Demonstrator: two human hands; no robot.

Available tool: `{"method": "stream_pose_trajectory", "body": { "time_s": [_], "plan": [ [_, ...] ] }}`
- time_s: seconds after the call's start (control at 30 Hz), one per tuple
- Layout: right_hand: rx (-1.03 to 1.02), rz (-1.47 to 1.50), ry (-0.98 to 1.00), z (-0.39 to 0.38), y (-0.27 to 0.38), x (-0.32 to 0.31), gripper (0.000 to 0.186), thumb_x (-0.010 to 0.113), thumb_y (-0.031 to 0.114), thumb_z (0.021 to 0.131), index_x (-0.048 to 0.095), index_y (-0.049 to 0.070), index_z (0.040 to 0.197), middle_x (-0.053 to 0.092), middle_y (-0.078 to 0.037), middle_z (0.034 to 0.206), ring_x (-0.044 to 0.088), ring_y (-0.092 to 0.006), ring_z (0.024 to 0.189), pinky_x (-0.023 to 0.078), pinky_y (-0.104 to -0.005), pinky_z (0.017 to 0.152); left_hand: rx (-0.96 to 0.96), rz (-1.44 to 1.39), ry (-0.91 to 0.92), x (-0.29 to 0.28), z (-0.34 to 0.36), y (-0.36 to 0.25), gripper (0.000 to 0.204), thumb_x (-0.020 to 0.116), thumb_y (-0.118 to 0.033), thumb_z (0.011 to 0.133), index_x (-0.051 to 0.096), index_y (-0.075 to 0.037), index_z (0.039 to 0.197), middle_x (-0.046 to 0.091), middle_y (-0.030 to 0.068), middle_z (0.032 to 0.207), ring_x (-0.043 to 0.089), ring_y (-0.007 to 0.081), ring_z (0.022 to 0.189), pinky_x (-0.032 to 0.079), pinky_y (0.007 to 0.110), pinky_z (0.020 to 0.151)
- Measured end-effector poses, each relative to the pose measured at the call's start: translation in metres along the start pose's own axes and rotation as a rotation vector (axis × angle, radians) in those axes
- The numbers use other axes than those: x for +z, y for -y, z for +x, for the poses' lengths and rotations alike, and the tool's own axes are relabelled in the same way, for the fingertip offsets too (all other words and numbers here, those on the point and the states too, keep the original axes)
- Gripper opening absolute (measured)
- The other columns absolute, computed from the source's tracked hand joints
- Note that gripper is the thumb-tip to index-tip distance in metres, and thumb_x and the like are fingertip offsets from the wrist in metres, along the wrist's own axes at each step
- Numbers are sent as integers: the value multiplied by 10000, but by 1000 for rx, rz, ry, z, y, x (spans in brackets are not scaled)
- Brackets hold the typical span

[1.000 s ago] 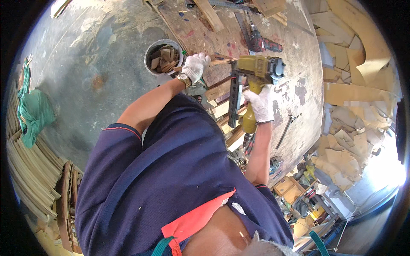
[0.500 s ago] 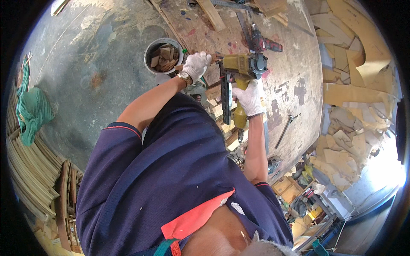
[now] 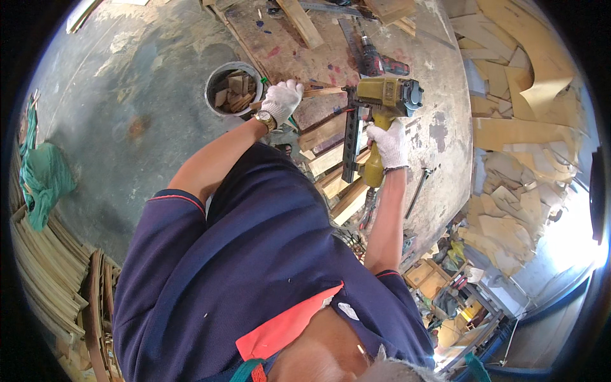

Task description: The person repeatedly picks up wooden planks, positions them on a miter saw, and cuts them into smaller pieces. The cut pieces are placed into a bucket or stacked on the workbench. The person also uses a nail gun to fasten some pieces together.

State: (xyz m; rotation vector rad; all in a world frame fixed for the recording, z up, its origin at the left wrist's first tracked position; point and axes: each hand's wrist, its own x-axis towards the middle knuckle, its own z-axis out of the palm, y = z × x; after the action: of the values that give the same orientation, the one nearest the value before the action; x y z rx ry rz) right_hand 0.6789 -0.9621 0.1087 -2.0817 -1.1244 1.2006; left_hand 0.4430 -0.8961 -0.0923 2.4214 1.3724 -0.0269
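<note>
My left hand (image 3: 280, 102), in a white glove with a watch at the wrist, is closed around a thin wooden strip (image 3: 323, 90), which runs rightward to the nose of a yellow nail gun (image 3: 382, 92). My gloved right hand (image 3: 389, 143) grips that gun by its handle, with the long black magazine hanging left of it. Both are over a worn, paint-stained workbench (image 3: 435, 76). Left of my left hand stands a bucket of wood offcuts (image 3: 237, 95). A red-and-black cordless drill (image 3: 375, 62) lies beyond the nail gun. Several boards (image 3: 321, 137) lie beneath the tool.
A black rod-like tool (image 3: 417, 191) lies at right on the bench. Piles of tan sheet offcuts (image 3: 509, 159) line the right side. Green cloth (image 3: 48, 178) and stacked strips (image 3: 51, 274) are on the left. More boards (image 3: 299, 22) and metal rulers (image 3: 331, 9) lie at the top.
The nail gun in my right hand swung left, then back right. The whole view has shifted slightly left since earlier, while my left hand keeps its hold on the strip.
</note>
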Motion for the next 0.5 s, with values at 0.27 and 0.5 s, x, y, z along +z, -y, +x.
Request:
{"method": "stream_pose_trajectory", "body": {
  "time_s": [0.27, 0.5],
  "plan": [
    [-38, -1, 95, 16, -12, 2, 249, 728, 107, 780, 691, 14, 1009, 670, -49, 759, 599, -127, 559, 497, -307, 525, 32, 34, -157, 4, -3, 2, 209, 628, -156, 943, 598, -44, 1117, 641, 125, 978, 710, 275, 873, 599, 374, 620],
    [45, -159, 69, 22, -7, 6, 233, 707, 94, 754, 682, 10, 970, 651, -59, 712, 592, -132, 536, 504, -315, 514, 41, -11, -135, -1, -3, 1, 242, 652, -123, 906, 596, -32, 1123, 646, 157, 1009, 711, 300, 908, 614, 399, 651]
  ]
}}
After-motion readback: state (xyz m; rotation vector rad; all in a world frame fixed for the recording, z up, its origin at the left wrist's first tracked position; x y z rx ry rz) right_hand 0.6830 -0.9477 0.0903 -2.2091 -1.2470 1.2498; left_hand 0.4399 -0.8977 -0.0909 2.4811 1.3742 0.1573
